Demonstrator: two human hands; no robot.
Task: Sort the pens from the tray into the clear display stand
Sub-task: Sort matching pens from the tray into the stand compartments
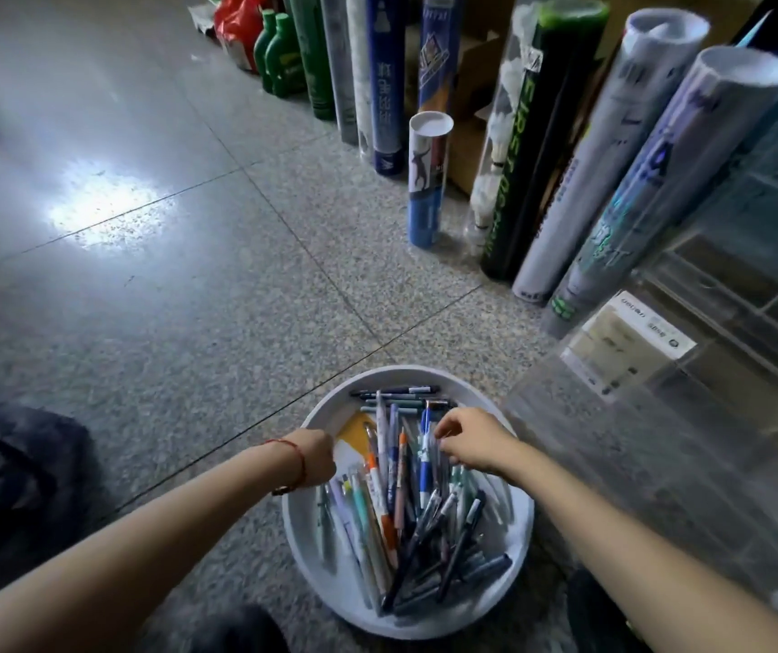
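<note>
White tray: round and shallow in the head view, on a speckled tile floor, low and centre, just beside the clear display stand.
Pens: a loose heap of dozens fills the tray. Most lie lengthwise and a few crosswise at the far rim. An orange-and-white one shows near the middle.
Left hand: at the tray's left rim, knuckles up, fingers curled under and hidden. What it grips, if anything, cannot be told. A red string bracelet circles the wrist.
Right hand: over the far right part of the heap, fingers bent down with their tips among the pens. Whether they pinch one cannot be told.
Clear display stand: right of the tray, with tiered transparent compartments and a printed card on its near face. Its contents are blurred.
Tubes: tall shuttlecock tubes stand along the far side, with green bottles beyond them.
Dark cloth: lower left, well apart from the tray.
</note>
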